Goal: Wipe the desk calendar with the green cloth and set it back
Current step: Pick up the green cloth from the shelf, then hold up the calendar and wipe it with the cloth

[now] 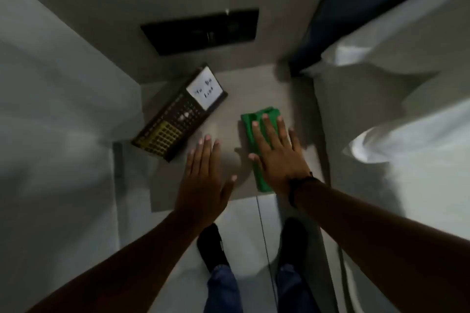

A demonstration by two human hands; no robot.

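The right hand (277,157) lies flat with fingers spread on the green cloth (256,134) on the small table (229,132). The left hand (203,180) is open, holding nothing. The desk calendar (178,114) sits nearby, untouched.

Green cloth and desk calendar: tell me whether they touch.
Apart. The head view shows bare tabletop between the green cloth and the desk calendar.
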